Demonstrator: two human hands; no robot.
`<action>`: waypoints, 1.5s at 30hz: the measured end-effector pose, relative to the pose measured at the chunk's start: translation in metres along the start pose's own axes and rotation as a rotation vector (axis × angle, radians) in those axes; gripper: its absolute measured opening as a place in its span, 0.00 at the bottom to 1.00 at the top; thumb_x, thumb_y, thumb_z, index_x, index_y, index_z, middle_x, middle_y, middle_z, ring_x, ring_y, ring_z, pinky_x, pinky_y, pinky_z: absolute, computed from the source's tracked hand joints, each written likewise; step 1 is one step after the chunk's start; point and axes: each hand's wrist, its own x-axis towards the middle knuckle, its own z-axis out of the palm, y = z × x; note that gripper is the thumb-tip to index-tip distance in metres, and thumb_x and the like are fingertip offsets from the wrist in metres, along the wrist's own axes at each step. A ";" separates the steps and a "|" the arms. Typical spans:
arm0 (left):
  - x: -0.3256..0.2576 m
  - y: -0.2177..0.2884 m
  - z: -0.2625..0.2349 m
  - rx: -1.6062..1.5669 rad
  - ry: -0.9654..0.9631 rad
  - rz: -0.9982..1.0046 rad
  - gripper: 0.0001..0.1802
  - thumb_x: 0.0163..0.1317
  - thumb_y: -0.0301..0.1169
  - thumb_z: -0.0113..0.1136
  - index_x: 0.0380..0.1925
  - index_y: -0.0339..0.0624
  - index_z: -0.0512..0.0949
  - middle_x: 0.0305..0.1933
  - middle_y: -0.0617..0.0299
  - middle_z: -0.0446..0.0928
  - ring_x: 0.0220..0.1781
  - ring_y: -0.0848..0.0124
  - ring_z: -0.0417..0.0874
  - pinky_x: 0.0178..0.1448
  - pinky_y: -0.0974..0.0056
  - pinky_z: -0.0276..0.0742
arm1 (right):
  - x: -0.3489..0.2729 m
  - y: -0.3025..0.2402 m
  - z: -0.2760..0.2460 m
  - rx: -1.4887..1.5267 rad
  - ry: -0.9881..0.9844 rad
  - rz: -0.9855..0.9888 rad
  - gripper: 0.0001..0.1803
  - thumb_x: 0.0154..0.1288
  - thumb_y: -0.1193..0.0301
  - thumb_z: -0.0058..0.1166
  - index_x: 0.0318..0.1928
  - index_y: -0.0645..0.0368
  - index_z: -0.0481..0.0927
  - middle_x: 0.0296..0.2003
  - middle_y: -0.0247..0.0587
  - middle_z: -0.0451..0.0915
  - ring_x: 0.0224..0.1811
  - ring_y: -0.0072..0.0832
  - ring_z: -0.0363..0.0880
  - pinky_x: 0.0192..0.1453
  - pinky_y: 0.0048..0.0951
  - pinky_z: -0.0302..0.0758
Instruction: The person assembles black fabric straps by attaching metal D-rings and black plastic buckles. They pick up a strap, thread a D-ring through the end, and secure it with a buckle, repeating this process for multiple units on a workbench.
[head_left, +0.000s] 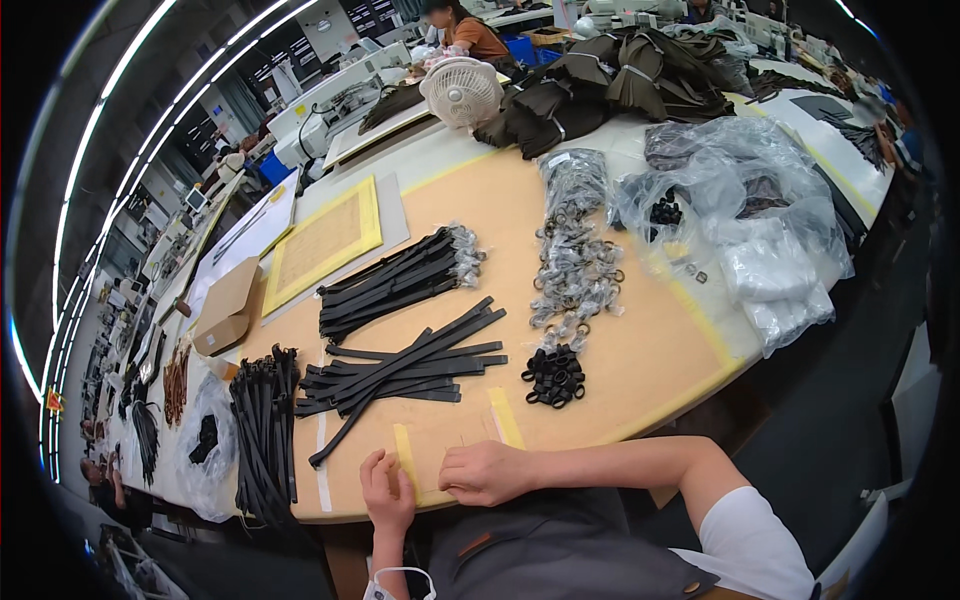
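Note:
At the table's near edge, my left hand is raised with its fingers loosely bent and apart. Nothing shows in it. Close to its right, my right hand is curled closed over the edge; its fingertips are hidden, so I cannot make out what they hold, if anything. Yellow tape strips lie by both hands. Beyond them is a crossed pile of loose black straps. A neat bundle of black straps with plastic-wrapped ends lies behind it. Another black strap bundle hangs over the edge at left.
Small black loops are heaped right of the straps, below plastic-wrapped metal rings. Clear plastic bags fill the right side. At the back stand a white fan and dark fabric bundles. A co-worker sits beyond.

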 end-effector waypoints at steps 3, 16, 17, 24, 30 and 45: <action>0.002 0.003 0.004 -0.009 0.024 -0.024 0.12 0.58 0.19 0.57 0.43 0.32 0.76 0.51 0.42 0.77 0.52 0.47 0.80 0.58 0.52 0.77 | -0.004 0.002 -0.001 -0.005 0.008 -0.068 0.05 0.61 0.73 0.59 0.37 0.58 0.78 0.35 0.38 0.79 0.40 0.36 0.81 0.41 0.34 0.79; -0.022 0.008 0.005 -0.248 0.127 -0.170 0.09 0.63 0.15 0.54 0.42 0.32 0.75 0.47 0.52 0.77 0.48 0.63 0.80 0.55 0.64 0.76 | -0.014 -0.004 -0.002 0.002 -0.056 -0.130 0.06 0.59 0.70 0.58 0.33 0.58 0.77 0.31 0.40 0.77 0.41 0.37 0.79 0.40 0.38 0.80; -0.032 0.007 0.004 -0.361 0.160 -0.230 0.08 0.64 0.15 0.53 0.42 0.32 0.75 0.47 0.54 0.77 0.48 0.66 0.79 0.55 0.66 0.76 | -0.014 -0.001 0.000 0.003 -0.053 -0.131 0.06 0.59 0.70 0.58 0.33 0.58 0.77 0.31 0.39 0.77 0.41 0.38 0.79 0.40 0.38 0.80; -0.141 -0.032 0.002 -0.446 0.355 -0.548 0.07 0.63 0.15 0.56 0.40 0.36 0.76 0.38 0.64 0.75 0.38 0.77 0.75 0.45 0.72 0.72 | -0.008 -0.002 -0.004 -0.006 -0.084 -0.033 0.05 0.60 0.72 0.58 0.36 0.57 0.79 0.33 0.38 0.78 0.41 0.36 0.80 0.40 0.36 0.80; -0.239 -0.167 0.069 -0.559 -0.223 -1.258 0.10 0.69 0.30 0.57 0.45 0.35 0.77 0.39 0.56 0.82 0.37 0.69 0.81 0.43 0.66 0.75 | 0.008 -0.007 -0.006 0.068 -0.093 0.137 0.05 0.62 0.74 0.60 0.39 0.57 0.82 0.32 0.37 0.80 0.33 0.33 0.82 0.36 0.32 0.79; -0.205 -0.232 0.175 -0.454 -0.349 -1.179 0.11 0.70 0.31 0.57 0.46 0.34 0.77 0.40 0.55 0.82 0.38 0.67 0.81 0.45 0.65 0.76 | 0.037 -0.007 0.001 0.060 -0.093 0.691 0.06 0.65 0.78 0.59 0.41 0.62 0.86 0.34 0.36 0.85 0.33 0.23 0.83 0.35 0.23 0.78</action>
